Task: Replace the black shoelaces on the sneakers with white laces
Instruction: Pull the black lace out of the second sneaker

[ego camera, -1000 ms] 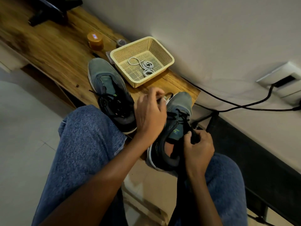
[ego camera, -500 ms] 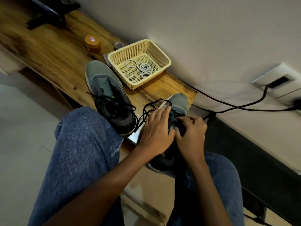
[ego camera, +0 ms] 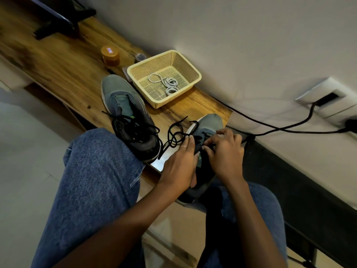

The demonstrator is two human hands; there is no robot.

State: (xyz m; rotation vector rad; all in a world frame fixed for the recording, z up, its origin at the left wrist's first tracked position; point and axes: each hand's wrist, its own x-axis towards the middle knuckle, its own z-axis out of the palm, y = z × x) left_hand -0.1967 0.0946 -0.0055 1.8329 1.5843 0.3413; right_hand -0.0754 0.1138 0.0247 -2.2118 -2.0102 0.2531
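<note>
Both hands met over the nearer sneaker (ego camera: 208, 124), which lay at the bench (ego camera: 63, 68) edge with its toe pointing away and its heel toward the person's lap, so the eyelet rows ran lengthwise between the grips. Its black lace (ego camera: 174, 135) trailed loose to the left, nearer the left hand (ego camera: 178, 163), whose fingers rested on the tongue, while the right hand (ego camera: 224, 149) pinched the lace at the eyelets. Farther off, the white laces (ego camera: 168, 83) lay coiled in the basket (ego camera: 139, 69), beyond the other sneaker (ego camera: 123, 101).
</note>
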